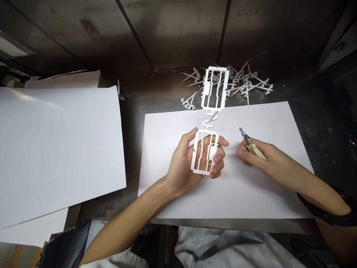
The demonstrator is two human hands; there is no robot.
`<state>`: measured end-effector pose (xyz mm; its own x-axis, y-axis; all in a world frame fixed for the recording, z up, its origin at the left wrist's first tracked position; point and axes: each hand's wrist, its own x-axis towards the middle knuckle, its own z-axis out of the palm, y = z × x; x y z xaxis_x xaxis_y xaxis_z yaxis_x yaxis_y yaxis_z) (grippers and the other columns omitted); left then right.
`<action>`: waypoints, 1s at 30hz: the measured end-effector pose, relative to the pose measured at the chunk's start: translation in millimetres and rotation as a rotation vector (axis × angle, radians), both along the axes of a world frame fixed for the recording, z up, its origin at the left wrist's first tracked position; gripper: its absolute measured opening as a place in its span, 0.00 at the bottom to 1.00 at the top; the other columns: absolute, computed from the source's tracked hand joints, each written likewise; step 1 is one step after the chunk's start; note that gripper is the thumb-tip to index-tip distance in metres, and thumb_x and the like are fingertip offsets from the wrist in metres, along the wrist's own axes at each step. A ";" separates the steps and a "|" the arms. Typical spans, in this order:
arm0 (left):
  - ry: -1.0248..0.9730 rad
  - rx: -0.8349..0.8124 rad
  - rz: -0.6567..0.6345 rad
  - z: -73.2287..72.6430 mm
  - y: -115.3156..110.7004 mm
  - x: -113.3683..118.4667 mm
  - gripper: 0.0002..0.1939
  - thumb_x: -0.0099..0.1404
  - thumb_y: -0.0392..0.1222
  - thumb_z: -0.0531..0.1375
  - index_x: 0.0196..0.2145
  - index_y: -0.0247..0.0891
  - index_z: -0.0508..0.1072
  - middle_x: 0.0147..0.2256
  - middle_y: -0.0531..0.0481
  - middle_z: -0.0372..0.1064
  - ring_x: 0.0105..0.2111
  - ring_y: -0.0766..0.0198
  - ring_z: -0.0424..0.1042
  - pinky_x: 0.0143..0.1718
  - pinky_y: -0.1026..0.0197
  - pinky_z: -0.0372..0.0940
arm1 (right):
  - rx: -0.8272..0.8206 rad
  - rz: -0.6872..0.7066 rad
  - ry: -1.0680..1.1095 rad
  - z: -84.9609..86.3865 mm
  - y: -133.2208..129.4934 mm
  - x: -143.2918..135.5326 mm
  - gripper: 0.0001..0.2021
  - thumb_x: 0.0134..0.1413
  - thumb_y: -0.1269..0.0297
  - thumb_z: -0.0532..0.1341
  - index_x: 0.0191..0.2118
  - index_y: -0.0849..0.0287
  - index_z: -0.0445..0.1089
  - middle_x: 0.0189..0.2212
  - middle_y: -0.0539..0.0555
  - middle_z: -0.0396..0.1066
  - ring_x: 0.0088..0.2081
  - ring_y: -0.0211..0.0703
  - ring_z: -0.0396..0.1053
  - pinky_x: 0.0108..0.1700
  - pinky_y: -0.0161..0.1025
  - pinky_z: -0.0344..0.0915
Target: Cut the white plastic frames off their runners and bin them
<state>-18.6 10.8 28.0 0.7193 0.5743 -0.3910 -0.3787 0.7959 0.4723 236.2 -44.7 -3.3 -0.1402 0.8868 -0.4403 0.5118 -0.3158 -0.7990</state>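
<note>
My left hand (pixel 185 160) grips a white moulded plastic part (pixel 205 136) made of two slotted rectangular frames. A thin zigzag runner (pixel 209 120) joins the frames. The lower frame lies across my palm with my fingers curled round its right edge, while the upper one reaches away from me toward the back of the bench. In my right hand (pixel 256 152) is a pair of nippers (pixel 255 150) with cream handles and metal jaws. Their tip points up and left, apart from the plastic part. Both hands are above a white sheet (pixel 178 201).
Cut white plastic runners (pixel 247 83) lie in a loose pile behind the sheet, partly hidden by the upper frame. Large white sheets (pixel 61 149) are stacked at the left. A metal wall (pixel 178 33) closes off the back of the dark bench (pixel 131 130).
</note>
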 end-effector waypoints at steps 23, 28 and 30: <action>-0.003 0.031 -0.051 -14.0 -6.9 0.0 0.36 0.80 0.63 0.46 0.51 0.30 0.81 0.40 0.40 0.74 0.36 0.57 0.74 0.44 0.57 0.70 | -0.026 0.006 0.050 -0.2 -0.2 -6.3 0.21 0.80 0.41 0.56 0.40 0.54 0.66 0.35 0.49 0.67 0.39 0.49 0.66 0.46 0.44 0.62; 0.018 0.036 -0.060 -12.4 -9.6 0.0 0.37 0.78 0.67 0.49 0.48 0.29 0.82 0.38 0.40 0.73 0.35 0.58 0.73 0.43 0.58 0.69 | -0.029 -0.005 0.067 1.4 0.6 -11.3 0.21 0.80 0.43 0.55 0.40 0.54 0.64 0.37 0.50 0.69 0.40 0.50 0.67 0.46 0.44 0.62; 0.027 0.043 -0.057 -11.1 -9.8 0.5 0.38 0.78 0.68 0.49 0.48 0.29 0.82 0.38 0.40 0.73 0.34 0.58 0.73 0.42 0.59 0.69 | -0.030 -0.008 0.071 2.6 1.0 -13.1 0.21 0.81 0.43 0.55 0.39 0.54 0.63 0.37 0.50 0.69 0.40 0.50 0.66 0.46 0.44 0.62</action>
<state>-18.1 1.0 17.0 0.7404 0.5498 -0.3867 -0.3202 0.7944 0.5162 223.1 -43.7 -0.8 -0.1652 0.8744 -0.4562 0.4520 -0.3440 -0.8230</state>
